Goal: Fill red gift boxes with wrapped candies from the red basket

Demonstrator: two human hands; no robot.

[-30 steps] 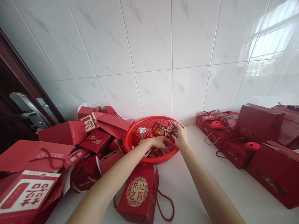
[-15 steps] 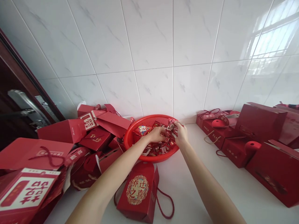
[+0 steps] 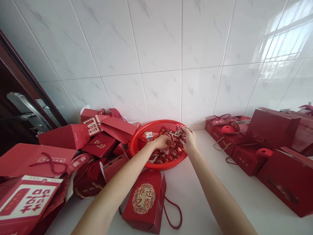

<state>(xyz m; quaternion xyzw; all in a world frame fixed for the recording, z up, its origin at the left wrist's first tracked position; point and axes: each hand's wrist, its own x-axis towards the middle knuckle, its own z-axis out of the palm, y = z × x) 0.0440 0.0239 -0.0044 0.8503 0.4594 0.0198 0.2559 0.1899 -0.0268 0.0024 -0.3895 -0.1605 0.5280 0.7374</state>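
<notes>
A red plastic basket with mesh sides holds many small wrapped candies, mostly red. Inside it, my left hand reaches down with its fingers curled together on a red-wrapped candy; the fingertips are partly hidden among the sweets. At the basket's right rim, my right hand grips several wrapped candies with red and white printing. Just in front of the basket stands a red gift box with a round gold emblem and a dark red cord handle.
Red gift boxes, several with flaps up, are heaped on the left. More red boxes line the right side of the white tabletop. Behind is a tiled wall; a door handle shows at far left.
My left hand has shifted slightly within the basket and its fingers have drawn in on a candy. My right hand stays at the rim with its candies.
</notes>
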